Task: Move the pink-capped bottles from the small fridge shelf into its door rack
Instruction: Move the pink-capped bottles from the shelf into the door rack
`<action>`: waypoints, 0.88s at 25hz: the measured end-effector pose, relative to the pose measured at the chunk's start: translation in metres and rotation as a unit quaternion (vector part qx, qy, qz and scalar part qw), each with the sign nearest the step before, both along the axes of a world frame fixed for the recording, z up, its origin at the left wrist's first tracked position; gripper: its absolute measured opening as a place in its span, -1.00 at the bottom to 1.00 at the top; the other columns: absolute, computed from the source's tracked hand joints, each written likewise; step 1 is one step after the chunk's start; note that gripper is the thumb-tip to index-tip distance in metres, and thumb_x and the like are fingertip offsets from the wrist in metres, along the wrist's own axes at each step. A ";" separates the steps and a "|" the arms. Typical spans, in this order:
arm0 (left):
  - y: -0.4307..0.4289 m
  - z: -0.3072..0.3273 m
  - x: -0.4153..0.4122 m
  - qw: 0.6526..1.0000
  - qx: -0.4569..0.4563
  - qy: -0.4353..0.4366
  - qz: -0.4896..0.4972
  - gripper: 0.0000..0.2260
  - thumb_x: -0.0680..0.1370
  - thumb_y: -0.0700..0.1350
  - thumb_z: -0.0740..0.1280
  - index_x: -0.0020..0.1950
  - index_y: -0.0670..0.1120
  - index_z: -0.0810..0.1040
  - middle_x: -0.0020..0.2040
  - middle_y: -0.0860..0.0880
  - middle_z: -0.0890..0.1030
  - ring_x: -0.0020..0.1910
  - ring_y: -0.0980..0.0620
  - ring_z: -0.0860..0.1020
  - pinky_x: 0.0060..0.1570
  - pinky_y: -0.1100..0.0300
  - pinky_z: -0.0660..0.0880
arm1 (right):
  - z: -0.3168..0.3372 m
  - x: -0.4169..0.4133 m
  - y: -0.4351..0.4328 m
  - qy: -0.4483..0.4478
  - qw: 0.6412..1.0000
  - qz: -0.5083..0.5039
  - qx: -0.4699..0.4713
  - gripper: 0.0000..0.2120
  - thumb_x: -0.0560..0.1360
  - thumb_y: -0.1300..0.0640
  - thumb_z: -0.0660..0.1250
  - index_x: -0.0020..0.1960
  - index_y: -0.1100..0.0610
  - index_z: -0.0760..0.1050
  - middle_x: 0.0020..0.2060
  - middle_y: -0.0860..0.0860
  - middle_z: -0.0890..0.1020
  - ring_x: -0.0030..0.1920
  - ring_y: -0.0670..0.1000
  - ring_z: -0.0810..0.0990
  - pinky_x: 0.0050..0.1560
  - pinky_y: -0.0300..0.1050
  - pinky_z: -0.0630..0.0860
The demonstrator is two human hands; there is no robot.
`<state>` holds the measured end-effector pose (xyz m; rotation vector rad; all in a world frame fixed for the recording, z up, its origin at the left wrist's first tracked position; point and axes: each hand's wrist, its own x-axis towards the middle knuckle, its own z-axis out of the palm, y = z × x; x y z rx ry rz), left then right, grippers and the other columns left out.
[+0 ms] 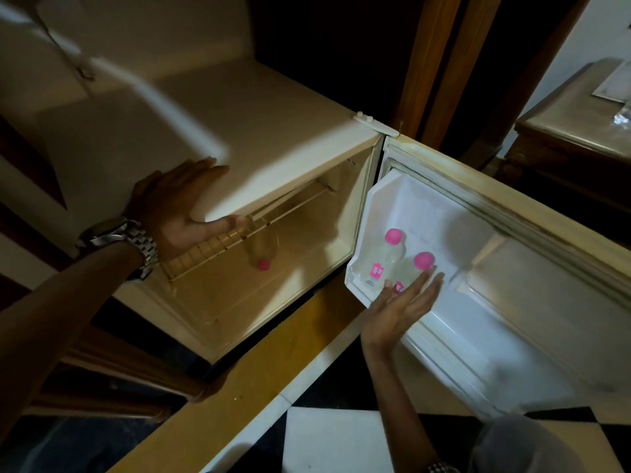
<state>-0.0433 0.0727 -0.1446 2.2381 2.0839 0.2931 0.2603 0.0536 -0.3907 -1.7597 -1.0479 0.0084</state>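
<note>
1. Head view, the only one we have: the small cream-coloured fridge (pixel 191 138) stands with its white-lined door (pixel 512 302) swung wide to the right.
2. Two clear plastic bottles with pink caps sit upright in the white moulded door rack (pixel 355 278); the rear bottle (pixel 392 245) and the front bottle (pixel 418 268) stand side by side, touching or nearly so.
3. The right hand (pixel 399 312) is spread flat, fingers together and pointing up toward the front bottle, fingertips just at its shoulder. It grips nothing.
4. The left hand (pixel 177 209), a steel-link wristwatch (pixel 126 247) on its wrist, lies open across the fridge's top front edge, thumb hooked under the lip. It holds nothing either.
5. Here is the relation that matters: a third pink-capped bottle (pixel 259 254) is inside, under the wire shelf (pixel 239 233), apparently lying on its side with its cap toward the camera, body running back into the dim cavity.
6. That bottle lies below and right of the left hand, and left of the right hand across the open gap.
7. My read: the left hand looks the nearer, though the right has the clearer path to the rack.
</note>
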 end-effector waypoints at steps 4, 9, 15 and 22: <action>-0.001 -0.001 -0.001 1.000 -0.004 -0.001 0.011 -0.15 0.34 0.50 0.15 0.59 0.24 0.14 0.64 0.17 0.13 0.63 0.09 0.08 0.56 -0.08 0.01 | 0.000 -0.075 0.013 -0.106 0.982 0.156 0.030 -0.63 0.59 0.22 0.26 0.40 0.17 0.42 0.39 0.20 0.48 0.43 0.14 0.38 0.60 -0.07 -0.01; 0.006 -0.004 -0.005 1.000 0.006 0.006 0.000 -0.13 0.32 0.55 0.09 0.58 0.26 0.12 0.64 0.21 0.10 0.63 0.12 0.07 0.56 -0.09 0.02 | 0.014 -0.169 0.094 0.043 0.854 0.401 -0.330 -0.34 0.62 -0.07 0.26 0.59 0.18 0.12 0.42 0.21 0.40 0.41 0.24 0.39 0.40 0.16 0.38; 0.008 -0.008 -0.007 1.000 0.004 0.004 -0.007 -0.15 0.34 0.56 0.10 0.57 0.28 0.09 0.64 0.22 0.09 0.63 0.11 0.06 0.56 -0.14 0.01 | -0.005 -0.201 0.124 0.172 0.834 0.334 -0.404 -0.37 0.61 -0.06 0.29 0.50 0.27 0.18 0.42 0.27 0.32 0.39 0.30 0.40 0.37 0.12 0.43; 0.005 -0.010 -0.007 1.000 0.016 -0.002 -0.007 -0.17 0.34 0.54 0.13 0.56 0.28 0.12 0.64 0.21 0.10 0.63 0.11 0.06 0.56 -0.10 -0.01 | -0.023 -0.112 0.101 -0.284 0.838 0.418 -0.205 -0.59 0.58 0.27 0.22 0.41 0.09 0.42 0.37 0.18 0.45 0.31 0.14 0.41 0.27 0.05 0.34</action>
